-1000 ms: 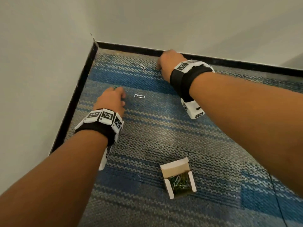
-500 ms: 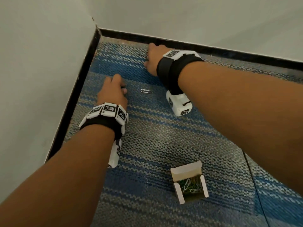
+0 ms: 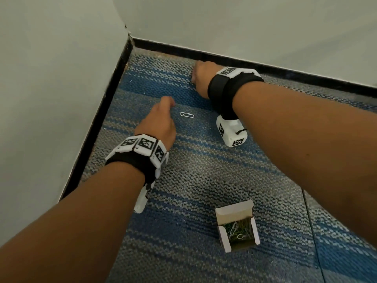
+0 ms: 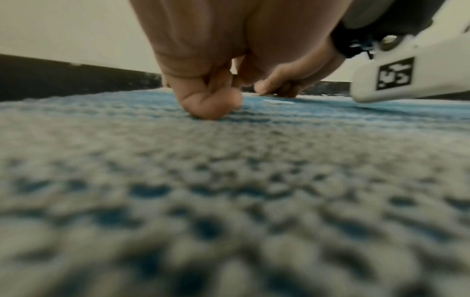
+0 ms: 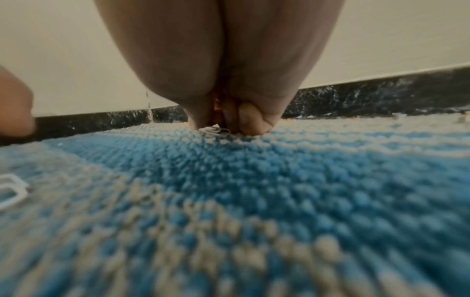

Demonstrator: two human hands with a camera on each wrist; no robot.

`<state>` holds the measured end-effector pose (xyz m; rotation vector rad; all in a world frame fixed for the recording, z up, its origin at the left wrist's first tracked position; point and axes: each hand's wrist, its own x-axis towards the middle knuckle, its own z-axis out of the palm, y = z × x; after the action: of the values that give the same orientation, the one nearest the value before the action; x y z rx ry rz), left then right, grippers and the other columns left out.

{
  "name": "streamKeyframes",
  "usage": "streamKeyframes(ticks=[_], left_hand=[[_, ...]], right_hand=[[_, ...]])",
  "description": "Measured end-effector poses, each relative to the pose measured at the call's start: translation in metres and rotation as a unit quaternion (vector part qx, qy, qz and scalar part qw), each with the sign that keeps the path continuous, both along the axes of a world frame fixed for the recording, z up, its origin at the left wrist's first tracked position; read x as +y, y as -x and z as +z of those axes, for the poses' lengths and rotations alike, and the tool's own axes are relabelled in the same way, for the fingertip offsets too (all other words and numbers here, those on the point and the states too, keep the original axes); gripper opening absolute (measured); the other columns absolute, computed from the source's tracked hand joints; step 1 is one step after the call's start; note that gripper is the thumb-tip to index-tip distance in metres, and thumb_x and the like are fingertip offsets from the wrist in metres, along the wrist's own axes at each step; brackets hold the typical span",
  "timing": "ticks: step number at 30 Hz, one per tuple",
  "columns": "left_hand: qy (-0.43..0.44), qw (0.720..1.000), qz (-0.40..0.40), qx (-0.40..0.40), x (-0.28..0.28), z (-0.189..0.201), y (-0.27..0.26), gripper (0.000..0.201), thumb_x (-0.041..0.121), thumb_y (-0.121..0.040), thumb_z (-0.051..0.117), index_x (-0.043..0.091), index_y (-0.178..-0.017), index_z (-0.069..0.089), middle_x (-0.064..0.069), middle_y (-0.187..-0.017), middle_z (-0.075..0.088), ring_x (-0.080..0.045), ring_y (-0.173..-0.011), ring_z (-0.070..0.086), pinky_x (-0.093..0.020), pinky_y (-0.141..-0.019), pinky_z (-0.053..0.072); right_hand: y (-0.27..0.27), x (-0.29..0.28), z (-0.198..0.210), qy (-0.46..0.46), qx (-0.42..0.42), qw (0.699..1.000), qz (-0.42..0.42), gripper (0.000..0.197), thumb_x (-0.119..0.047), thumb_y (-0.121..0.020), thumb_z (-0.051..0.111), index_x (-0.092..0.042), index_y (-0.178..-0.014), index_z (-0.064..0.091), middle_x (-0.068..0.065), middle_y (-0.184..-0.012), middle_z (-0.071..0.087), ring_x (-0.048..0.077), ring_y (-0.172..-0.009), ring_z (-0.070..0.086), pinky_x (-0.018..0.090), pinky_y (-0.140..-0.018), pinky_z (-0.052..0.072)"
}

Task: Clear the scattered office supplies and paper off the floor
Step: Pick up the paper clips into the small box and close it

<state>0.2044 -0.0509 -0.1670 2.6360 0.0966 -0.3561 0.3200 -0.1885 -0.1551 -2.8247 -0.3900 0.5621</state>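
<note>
A white paper clip [image 3: 186, 115] lies flat on the blue-grey carpet [image 3: 204, 180], just right of my left hand [image 3: 170, 104]. That hand's fingers are curled under, knuckles on the carpet [image 4: 127, 160]; anything inside them is hidden. Further back, near the black baseboard [image 3: 204, 56], my right hand [image 3: 193, 77] reaches down. In the right wrist view its thumb and fingers [image 5: 251, 120] pinch a second white paper clip [image 5: 214, 131] against the pile. A small open cardboard box [image 3: 234, 211] with several clips inside stands nearer to me.
Two pale walls [image 3: 51, 99] meet in a corner at the back left, edged by the baseboard. A carpet tile seam [image 3: 310, 231] runs along the right. Each wrist wears a strap with a white camera block [image 3: 231, 131].
My right hand moved left along the baseboard onto the far clip, which now lies under its fingers. My left hand curled its fingers and slid right, towards the nearer clip.
</note>
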Motion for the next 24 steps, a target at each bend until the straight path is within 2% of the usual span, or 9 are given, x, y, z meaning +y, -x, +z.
streamKeyframes(ticks=[3, 5, 7, 10, 12, 14, 18, 21, 24], left_hand=[[-0.048, 0.998, -0.033, 0.023, -0.025, 0.000, 0.002, 0.028, 0.031, -0.098, 0.034, 0.027, -0.126, 0.034, -0.009, -0.122, 0.047, -0.033, -0.093, 0.054, -0.045, -0.071, 0.046], [-0.083, 0.996, -0.027, 0.035, -0.033, -0.001, -0.001, 0.017, 0.029, -0.098, 0.038, 0.022, -0.114, 0.040, -0.009, -0.111, 0.045, -0.033, -0.085, 0.051, -0.041, -0.063, 0.038], [-0.076, 0.997, -0.004, 0.028, -0.033, -0.004, -0.003, 0.004, 0.019, -0.096, 0.043, 0.019, -0.099, 0.040, -0.005, -0.096, 0.042, -0.028, -0.075, 0.045, -0.038, -0.061, 0.034], [-0.034, 0.999, 0.025, 0.023, -0.027, -0.007, -0.004, 0.014, 0.006, -0.093, 0.043, 0.018, -0.088, 0.037, 0.000, -0.092, 0.047, -0.023, -0.074, 0.045, -0.037, -0.061, 0.034], [-0.011, 0.999, 0.038, 0.028, -0.022, -0.007, -0.002, 0.010, 0.010, -0.096, 0.040, 0.016, -0.089, 0.038, 0.001, -0.094, 0.047, -0.021, -0.075, 0.042, -0.035, -0.064, 0.032], [0.003, 0.999, 0.039, 0.027, -0.016, -0.007, 0.003, 0.009, 0.016, -0.099, 0.037, 0.013, -0.092, 0.043, -0.005, -0.097, 0.046, -0.024, -0.078, 0.042, -0.035, -0.067, 0.032], [0.117, 0.983, 0.141, 0.033, -0.001, 0.005, 0.014, 0.025, 0.024, -0.099, 0.040, 0.005, -0.109, 0.052, -0.014, -0.100, 0.049, -0.033, -0.084, 0.054, -0.046, -0.066, 0.053], [0.164, 0.973, 0.159, 0.015, 0.001, 0.013, 0.034, 0.016, 0.021, -0.098, 0.040, 0.008, -0.095, 0.049, -0.011, -0.086, 0.049, -0.028, -0.065, 0.053, -0.039, -0.053, 0.055], [0.251, 0.950, 0.188, 0.013, -0.011, 0.016, 0.065, 0.022, 0.012, -0.098, 0.035, 0.020, -0.080, 0.043, -0.004, -0.070, 0.049, -0.023, -0.058, 0.044, -0.029, -0.046, 0.046]], right_hand=[[0.002, 0.003, 0.000, -0.004, 0.018, 1.000, 0.001, 0.023, -0.007, -0.089, 0.048, -0.008, -0.111, 0.055, 0.014, -0.119, 0.059, 0.032, -0.106, 0.058, 0.030, -0.075, 0.041], [0.002, 0.004, 0.000, -0.010, 0.034, 0.999, 0.000, 0.008, -0.005, -0.091, 0.048, -0.010, -0.090, 0.054, 0.012, -0.117, 0.060, 0.028, -0.110, 0.057, 0.028, -0.078, 0.041], [0.002, -0.002, 0.001, -0.039, 0.054, 0.997, -0.029, 0.022, -0.005, -0.094, 0.045, -0.013, -0.074, 0.045, 0.009, -0.105, 0.054, 0.023, -0.103, 0.054, 0.021, -0.070, 0.032], [0.004, -0.019, 0.001, -0.133, 0.072, 0.984, -0.089, 0.020, -0.006, -0.096, 0.039, -0.014, -0.078, 0.043, 0.008, -0.090, 0.050, 0.017, -0.089, 0.045, 0.025, -0.062, 0.031], [0.012, -0.027, -0.008, -0.174, 0.081, 0.975, -0.110, 0.024, -0.008, -0.095, 0.039, -0.018, -0.073, 0.042, 0.009, -0.086, 0.053, 0.019, -0.087, 0.047, 0.027, -0.073, 0.042], [0.024, -0.032, -0.015, -0.197, 0.099, 0.968, -0.116, 0.020, -0.009, -0.094, 0.041, -0.018, -0.077, 0.046, 0.008, -0.085, 0.054, 0.019, -0.085, 0.049, 0.028, -0.076, 0.041], [0.061, -0.051, -0.015, -0.262, 0.121, 0.950, -0.118, 0.022, -0.025, -0.101, 0.034, -0.015, -0.095, 0.053, -0.002, -0.076, 0.050, 0.014, -0.072, 0.047, 0.021, -0.067, 0.037], [0.097, -0.069, -0.011, -0.327, 0.128, 0.923, -0.156, 0.031, -0.026, -0.102, 0.031, -0.023, -0.076, 0.047, -0.003, -0.066, 0.044, 0.009, -0.061, 0.041, 0.018, -0.058, 0.032], [0.141, -0.093, -0.004, -0.333, 0.134, 0.916, -0.176, 0.027, -0.026, -0.101, 0.033, -0.015, -0.082, 0.049, -0.003, -0.067, 0.044, 0.010, -0.064, 0.042, 0.017, -0.062, 0.035]])
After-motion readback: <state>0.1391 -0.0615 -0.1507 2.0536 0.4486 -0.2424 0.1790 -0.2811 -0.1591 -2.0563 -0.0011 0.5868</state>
